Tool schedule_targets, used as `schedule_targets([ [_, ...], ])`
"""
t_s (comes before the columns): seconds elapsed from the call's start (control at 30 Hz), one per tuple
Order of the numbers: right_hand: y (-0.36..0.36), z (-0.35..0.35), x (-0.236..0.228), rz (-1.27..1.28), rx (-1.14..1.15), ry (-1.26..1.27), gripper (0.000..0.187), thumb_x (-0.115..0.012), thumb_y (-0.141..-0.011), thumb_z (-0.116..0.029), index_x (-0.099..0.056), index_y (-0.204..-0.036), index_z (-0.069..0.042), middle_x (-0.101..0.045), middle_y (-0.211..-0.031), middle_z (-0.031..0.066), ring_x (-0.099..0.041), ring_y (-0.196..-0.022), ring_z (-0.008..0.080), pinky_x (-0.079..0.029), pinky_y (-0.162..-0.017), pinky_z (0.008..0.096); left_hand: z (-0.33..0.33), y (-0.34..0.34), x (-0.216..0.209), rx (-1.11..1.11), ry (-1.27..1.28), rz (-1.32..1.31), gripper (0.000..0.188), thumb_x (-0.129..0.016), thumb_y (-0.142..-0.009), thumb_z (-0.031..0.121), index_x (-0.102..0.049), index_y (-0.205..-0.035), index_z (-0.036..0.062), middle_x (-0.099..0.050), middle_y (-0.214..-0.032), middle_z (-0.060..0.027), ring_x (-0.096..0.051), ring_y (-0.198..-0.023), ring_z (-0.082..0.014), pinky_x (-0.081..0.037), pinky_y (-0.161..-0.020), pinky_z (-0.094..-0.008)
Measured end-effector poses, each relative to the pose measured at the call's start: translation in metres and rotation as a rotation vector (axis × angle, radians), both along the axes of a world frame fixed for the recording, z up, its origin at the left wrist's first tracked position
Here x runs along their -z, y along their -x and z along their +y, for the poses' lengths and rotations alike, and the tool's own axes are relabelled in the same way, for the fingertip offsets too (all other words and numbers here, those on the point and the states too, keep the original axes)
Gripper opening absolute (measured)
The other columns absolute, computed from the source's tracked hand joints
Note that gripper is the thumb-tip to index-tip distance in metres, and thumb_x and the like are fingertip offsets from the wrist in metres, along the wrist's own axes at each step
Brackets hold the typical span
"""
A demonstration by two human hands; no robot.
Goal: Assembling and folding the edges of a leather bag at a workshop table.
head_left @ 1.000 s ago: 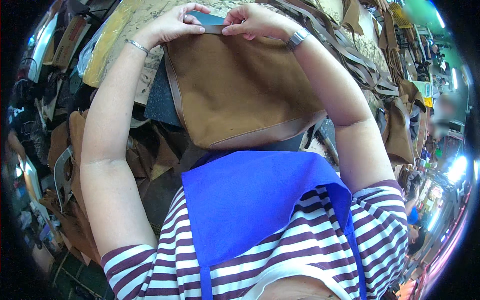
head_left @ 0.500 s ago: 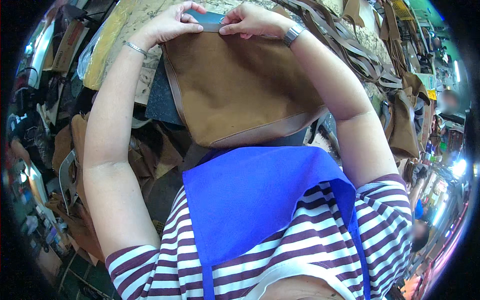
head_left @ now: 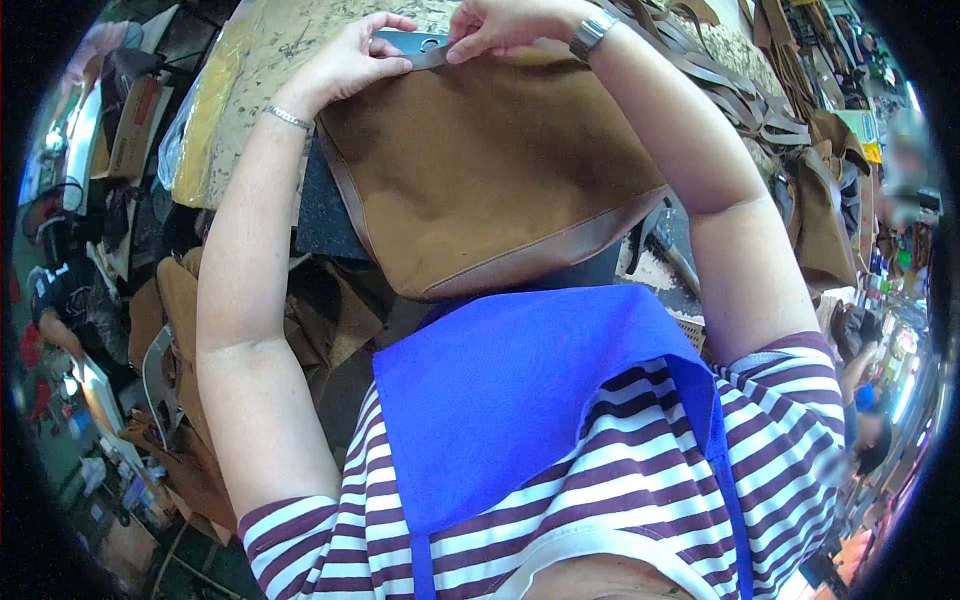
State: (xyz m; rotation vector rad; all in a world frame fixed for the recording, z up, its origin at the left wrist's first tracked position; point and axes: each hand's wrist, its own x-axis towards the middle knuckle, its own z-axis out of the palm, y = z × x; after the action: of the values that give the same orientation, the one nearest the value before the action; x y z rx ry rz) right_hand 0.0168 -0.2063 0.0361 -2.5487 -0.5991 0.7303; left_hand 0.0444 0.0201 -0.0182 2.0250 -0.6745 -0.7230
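Frame's upper centre | I see left fingers and right fingers pinching the strip | bag looks soft, light; hold there

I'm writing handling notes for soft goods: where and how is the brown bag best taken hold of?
Probably by pinching the trim along the near edge of the brown bag, coming from the apron side: that long edge shows uncovered, while the left hand and right hand occupy the far edge.
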Motion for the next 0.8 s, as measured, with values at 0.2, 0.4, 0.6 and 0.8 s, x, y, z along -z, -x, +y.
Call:
schedule_targets([
  [0.2,0.003,-0.002,-0.008,-0.036,-0.003,-0.072,0.033,-0.067,-0.079,-0.035,-0.067,-0.098,-0.008,-0.065,-0.072,0.0068,-0.06,-0.066,0.0169,-0.048,-0.061,0.0314,0.0,0.001,0.001,-0.042,0.069,0.049,0.047,-0.066,-0.081,0.007,-0.047,-0.124,0.0095,-0.06,-0.081,0.0031,-0.052,-0.078,-0.0042,-0.04,-0.074,-0.0192],
  [0.4,-0.001,-0.007,0.012,-0.084,-0.015,-0.139,0.034,-0.068,-0.078,-0.035,-0.068,-0.099,-0.009,-0.067,-0.076,0.007,-0.061,-0.068,0.0162,-0.049,-0.063,0.0307,0.001,0.004,0.0,-0.068,0.063,0.025,0.047,-0.066,-0.081,0.007,-0.048,-0.123,0.01,-0.061,-0.084,0.0022,-0.052,-0.079,-0.0046,-0.04,-0.076,-0.0195],
  [0.6,-0.006,-0.011,0.032,-0.018,-0.017,-0.217,0.034,-0.069,-0.078,-0.031,-0.068,-0.102,-0.006,-0.069,-0.083,0.0079,-0.062,-0.071,0.0163,-0.049,-0.067,0.0303,0.002,0.004,0.003,-0.07,0.111,0.042,0.044,-0.068,-0.08,0.007,-0.049,-0.12,0.0104,-0.06,-0.086,0.0029,-0.053,-0.082,-0.005,-0.04,-0.078,-0.0198],
  [0.8,-0.009,-0.012,0.039,-0.029,-0.006,-0.209,0.031,-0.069,-0.079,-0.03,-0.067,-0.098,-0.005,-0.069,-0.083,0.0085,-0.063,-0.075,0.0177,-0.049,-0.069,0.0317,0.0,0.004,0.002,-0.074,0.121,0.046,0.042,-0.068,-0.08,0.007,-0.05,-0.118,0.0105,-0.06,-0.086,0.0029,-0.053,-0.082,-0.0049,-0.041,-0.078,-0.0198],
])
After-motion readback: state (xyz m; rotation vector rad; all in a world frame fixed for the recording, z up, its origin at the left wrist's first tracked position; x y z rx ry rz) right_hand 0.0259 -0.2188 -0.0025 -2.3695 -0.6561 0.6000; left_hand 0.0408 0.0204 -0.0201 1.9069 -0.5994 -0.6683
